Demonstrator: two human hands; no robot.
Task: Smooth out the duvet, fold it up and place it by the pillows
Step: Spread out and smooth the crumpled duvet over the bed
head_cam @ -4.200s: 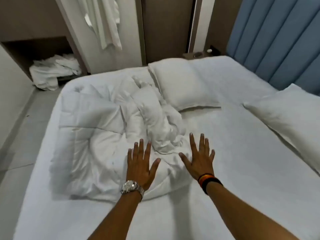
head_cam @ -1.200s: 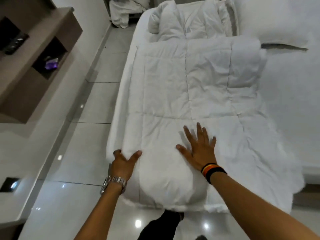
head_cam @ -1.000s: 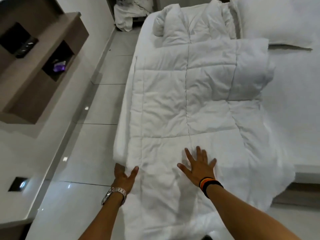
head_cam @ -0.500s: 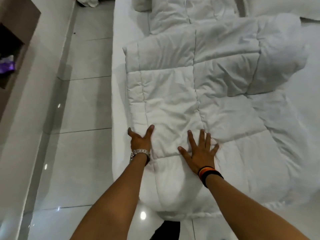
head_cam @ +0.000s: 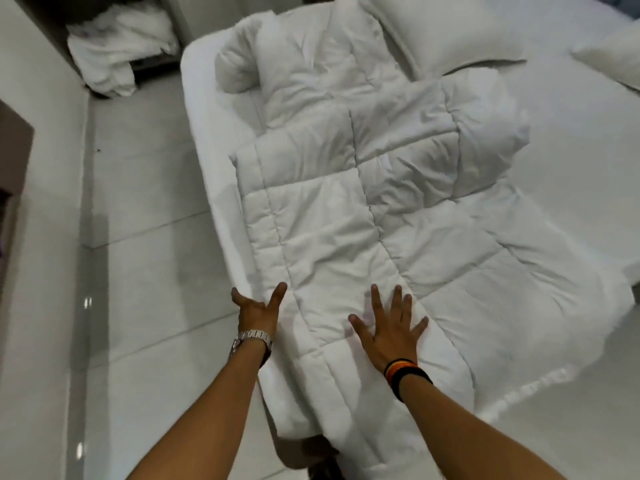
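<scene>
The white quilted duvet [head_cam: 346, 216] lies spread lengthwise along the left side of the bed, its near end hanging over the foot and its far part still bunched and folded over. My left hand [head_cam: 258, 311], with a watch, rests fingers apart at the duvet's left edge by the mattress side. My right hand [head_cam: 389, 329], with dark wristbands, lies flat and spread on the duvet near the foot. Two white pillows sit at the far end: one [head_cam: 446, 32] behind the duvet, another [head_cam: 613, 60] at the right edge.
The white mattress [head_cam: 571, 161] stretches to the right. Glossy tiled floor [head_cam: 138, 271] runs along the left of the bed. A heap of white linen [head_cam: 114, 57] sits in a dark niche at the far left. A wall ledge [head_cam: 20, 237] borders the floor.
Since the crumpled heap, the duvet has been spread out along the bed. In the last second both hands slid over its near end, the left one staying at the left edge.
</scene>
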